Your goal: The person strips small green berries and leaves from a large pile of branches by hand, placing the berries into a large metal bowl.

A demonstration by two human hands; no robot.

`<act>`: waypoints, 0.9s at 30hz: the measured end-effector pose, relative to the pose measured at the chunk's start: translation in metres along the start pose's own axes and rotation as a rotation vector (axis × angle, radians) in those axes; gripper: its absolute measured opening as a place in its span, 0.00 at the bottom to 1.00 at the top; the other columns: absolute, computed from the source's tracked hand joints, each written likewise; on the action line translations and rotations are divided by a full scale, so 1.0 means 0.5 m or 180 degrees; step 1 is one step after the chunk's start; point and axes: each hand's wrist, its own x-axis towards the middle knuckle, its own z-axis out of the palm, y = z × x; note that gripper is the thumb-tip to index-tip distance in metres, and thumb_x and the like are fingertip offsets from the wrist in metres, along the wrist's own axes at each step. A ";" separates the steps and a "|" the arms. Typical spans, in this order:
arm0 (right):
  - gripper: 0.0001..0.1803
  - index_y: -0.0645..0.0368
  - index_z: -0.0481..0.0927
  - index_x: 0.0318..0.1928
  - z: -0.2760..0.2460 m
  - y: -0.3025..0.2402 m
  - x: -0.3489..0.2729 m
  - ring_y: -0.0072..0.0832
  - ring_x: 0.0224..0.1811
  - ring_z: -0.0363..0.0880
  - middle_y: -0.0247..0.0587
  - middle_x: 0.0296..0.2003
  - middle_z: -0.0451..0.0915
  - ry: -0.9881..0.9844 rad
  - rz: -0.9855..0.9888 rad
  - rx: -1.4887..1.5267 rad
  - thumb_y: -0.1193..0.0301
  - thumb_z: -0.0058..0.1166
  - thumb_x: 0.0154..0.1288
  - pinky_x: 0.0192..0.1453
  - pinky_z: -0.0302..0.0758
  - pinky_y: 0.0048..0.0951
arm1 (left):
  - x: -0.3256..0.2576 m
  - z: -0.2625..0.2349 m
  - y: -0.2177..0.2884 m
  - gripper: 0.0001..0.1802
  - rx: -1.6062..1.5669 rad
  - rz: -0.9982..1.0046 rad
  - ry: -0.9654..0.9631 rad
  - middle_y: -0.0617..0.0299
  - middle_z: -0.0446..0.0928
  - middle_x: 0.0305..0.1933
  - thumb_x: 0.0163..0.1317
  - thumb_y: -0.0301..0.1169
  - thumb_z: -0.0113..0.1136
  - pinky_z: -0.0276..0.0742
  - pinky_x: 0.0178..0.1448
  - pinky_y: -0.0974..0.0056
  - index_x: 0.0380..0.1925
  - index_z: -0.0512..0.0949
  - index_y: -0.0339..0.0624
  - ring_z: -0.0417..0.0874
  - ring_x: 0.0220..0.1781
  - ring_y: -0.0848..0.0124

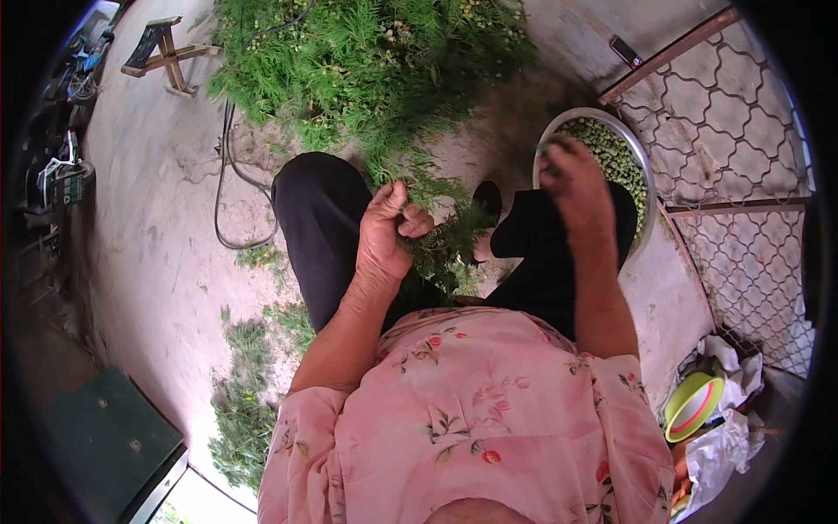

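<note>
My left hand (393,229) is closed around the stem of a feathery green sprig (436,192), in front of my left knee. The sprig's leafy end hangs to the right, between my knees. Over the left side of a wide metal basin (644,157) is my right hand (572,179), smeared by motion. Its fingers look curled, but whether they hold anything cannot be made out. Small round green cones or berries (611,148) lie in the basin. Ahead of my knees, a large heap of green branches (349,70) carries similar small pale clusters.
A small wooden folding stool (166,57) stands far left, and a dark cable (218,192) loops on the floor. Stripped sprigs (244,393) lie behind on the left. A metal lattice (724,113) borders the right, with a yellow-green tub (694,406) nearer.
</note>
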 end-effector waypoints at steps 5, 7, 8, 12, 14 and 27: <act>0.19 0.68 0.72 0.47 -0.226 -0.069 0.052 0.25 0.37 0.73 0.41 0.36 0.76 0.1096 -0.1164 -0.1625 0.72 0.48 0.54 0.41 0.69 0.20 | 0.006 -0.003 0.010 0.12 -0.0080 -0.0025 -0.0567 0.69 0.60 0.13 0.55 0.38 0.58 0.51 0.19 0.72 0.25 0.68 0.45 0.55 0.11 0.79; 0.21 0.70 0.72 0.48 -0.257 -0.088 0.044 0.30 0.41 0.74 0.46 0.40 0.77 0.1620 -0.1316 -0.1946 0.73 0.47 0.52 0.48 0.67 0.26 | 0.006 -0.007 0.010 0.13 -0.0149 -0.0042 -0.0652 0.70 0.59 0.12 0.55 0.40 0.57 0.50 0.19 0.72 0.27 0.70 0.43 0.54 0.10 0.78; 0.21 0.70 0.72 0.48 -0.284 -0.085 0.049 0.31 0.42 0.74 0.45 0.40 0.77 0.1808 -0.1406 -0.2104 0.73 0.47 0.52 0.49 0.67 0.27 | 0.004 -0.008 0.011 0.13 -0.0120 -0.0044 -0.0628 0.70 0.59 0.12 0.54 0.40 0.57 0.50 0.19 0.72 0.27 0.70 0.43 0.54 0.10 0.78; 0.20 0.68 0.73 0.47 -0.332 -0.066 0.058 0.31 0.41 0.74 0.44 0.40 0.77 0.1912 -0.1608 -0.2400 0.70 0.48 0.54 0.48 0.67 0.26 | -0.006 0.009 0.008 0.12 0.0078 -0.0029 -0.0420 0.70 0.56 0.10 0.53 0.39 0.58 0.50 0.19 0.71 0.26 0.71 0.43 0.53 0.09 0.77; 0.19 0.68 0.73 0.46 -0.216 -0.060 0.033 0.30 0.41 0.74 0.44 0.39 0.78 0.1363 -0.1784 -0.2014 0.70 0.49 0.55 0.48 0.68 0.26 | -0.010 0.011 0.008 0.12 0.0189 0.0004 -0.0313 0.70 0.57 0.10 0.53 0.39 0.57 0.50 0.19 0.71 0.26 0.71 0.43 0.53 0.09 0.77; 0.10 0.65 0.76 0.35 0.102 0.073 -0.025 0.29 0.30 0.75 0.43 0.28 0.77 -0.1638 -0.1062 -0.2304 0.71 0.53 0.53 0.36 0.70 0.26 | 0.009 0.008 0.003 0.11 0.0349 -0.0055 -0.0310 0.69 0.60 0.14 0.59 0.40 0.53 0.52 0.20 0.73 0.31 0.70 0.44 0.57 0.12 0.79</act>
